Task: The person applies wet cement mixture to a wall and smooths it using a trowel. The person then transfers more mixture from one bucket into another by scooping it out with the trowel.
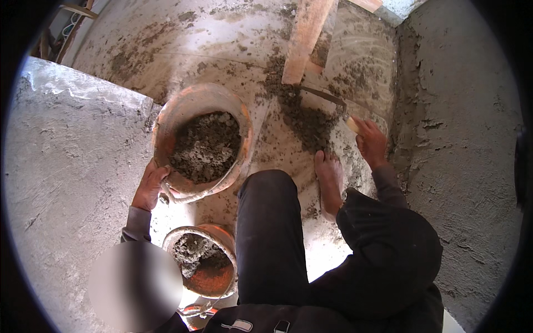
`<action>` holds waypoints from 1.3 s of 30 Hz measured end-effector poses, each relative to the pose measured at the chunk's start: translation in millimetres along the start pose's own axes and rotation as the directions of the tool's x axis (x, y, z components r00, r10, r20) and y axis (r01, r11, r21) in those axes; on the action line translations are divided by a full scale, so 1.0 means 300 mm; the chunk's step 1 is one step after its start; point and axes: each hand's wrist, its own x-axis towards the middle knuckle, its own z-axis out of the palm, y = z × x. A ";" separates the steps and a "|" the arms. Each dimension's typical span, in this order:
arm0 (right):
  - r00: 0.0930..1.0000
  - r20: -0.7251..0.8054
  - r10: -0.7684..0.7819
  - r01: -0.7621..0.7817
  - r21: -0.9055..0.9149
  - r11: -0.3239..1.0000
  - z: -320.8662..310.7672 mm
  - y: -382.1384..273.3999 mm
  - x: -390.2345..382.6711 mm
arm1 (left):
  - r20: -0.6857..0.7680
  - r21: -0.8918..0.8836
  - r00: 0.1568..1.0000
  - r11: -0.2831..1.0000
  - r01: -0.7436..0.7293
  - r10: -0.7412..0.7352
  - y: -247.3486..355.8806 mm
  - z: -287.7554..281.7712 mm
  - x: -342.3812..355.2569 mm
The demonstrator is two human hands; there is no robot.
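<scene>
My left hand (148, 186) grips the near left rim of a large orange bucket (244, 119) by its rope handle. Dark, crumbly mortar (205, 147) lies in this bucket, which tilts toward me. On the right, my right hand (371, 141) is closed around the pale wooden handle of a trowel (351, 124). The metal blade reaches left over a heap of loose mortar (308, 125) on the floor, close to the foot of a wooden board. Only the blade's edge shows clearly.
A second orange bucket (222, 283) with mortar stands nearer me, with part of another below it. Wooden boards (306, 41) stand at the far side. Rough plastered walls (461, 166) bound the right; a grey plastered block (72, 150) lies left. My bare foot (330, 186) is beside the heap.
</scene>
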 end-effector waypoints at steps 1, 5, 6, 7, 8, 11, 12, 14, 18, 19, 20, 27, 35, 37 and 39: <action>1.000 0.014 -0.024 0.024 -0.007 1.000 0.017 -0.007 0.016 | 0.011 0.000 1.000 1.000 -0.013 0.013 -0.003 -0.002 -0.003; 0.986 0.157 -0.051 0.050 0.011 0.999 0.019 -0.045 0.033 | -0.033 0.035 0.998 0.998 -0.056 0.057 -0.021 -0.011 -0.002; 0.985 0.166 -0.041 0.039 0.016 0.999 0.004 -0.054 0.029 | -0.044 0.033 0.995 0.996 -0.083 0.085 -0.029 -0.009 0.001; 0.984 0.176 -0.031 0.028 0.021 0.999 -0.015 -0.064 0.021 | -0.055 0.031 0.992 0.993 -0.111 0.112 -0.039 -0.009 0.005; 0.982 0.186 -0.020 0.016 0.025 1.000 -0.032 -0.073 0.009 | -0.052 0.030 0.993 0.994 -0.105 0.107 -0.051 -0.016 0.013; 0.998 -0.034 0.057 -0.049 0.205 0.978 -0.034 -0.146 -0.005 | -0.070 0.050 0.992 0.994 -0.102 0.105 -0.076 -0.046 0.021; 0.989 0.034 0.146 -0.148 0.352 0.924 -0.033 -0.169 -0.005 | -0.083 0.064 0.990 0.992 -0.106 0.111 -0.084 -0.047 0.025; 0.937 0.205 0.283 -0.349 0.592 0.727 -0.036 -0.216 0.003 | -0.084 0.042 0.991 0.994 -0.100 0.103 -0.088 -0.046 0.023; 0.772 0.571 0.277 -0.631 0.644 0.433 -0.067 -0.277 0.039 | -0.052 -0.066 0.994 0.993 -0.102 0.098 -0.043 0.011 0.014; 0.831 0.477 0.286 -0.544 0.591 0.596 -0.061 -0.274 0.032 | -0.052 -0.083 0.993 0.990 -0.112 0.108 -0.038 0.019 0.012; 0.886 0.377 0.270 -0.441 0.508 0.740 -0.054 -0.260 0.019 | -0.065 -0.080 0.992 0.990 -0.113 0.108 -0.027 0.030 0.006; 0.900 0.305 0.311 -0.434 0.691 0.578 -0.059 -0.236 -0.059 | -0.106 -0.018 0.986 0.991 -0.129 0.127 -0.056 0.010 0.004; 0.680 0.732 -0.049 -0.733 0.674 -0.097 -0.068 -0.445 0.151 | -0.081 -0.149 0.992 0.983 -0.108 0.097 -0.068 0.004 0.015; 0.685 0.705 -0.185 -0.728 0.653 -0.209 -0.016 -0.475 0.181 | -0.102 -0.154 0.988 0.980 -0.127 0.112 -0.065 0.013 0.010; 0.684 0.701 -0.204 -0.713 0.582 -0.390 0.021 -0.527 0.221 | -0.098 -0.176 0.989 0.977 -0.124 0.108 -0.056 0.025 0.011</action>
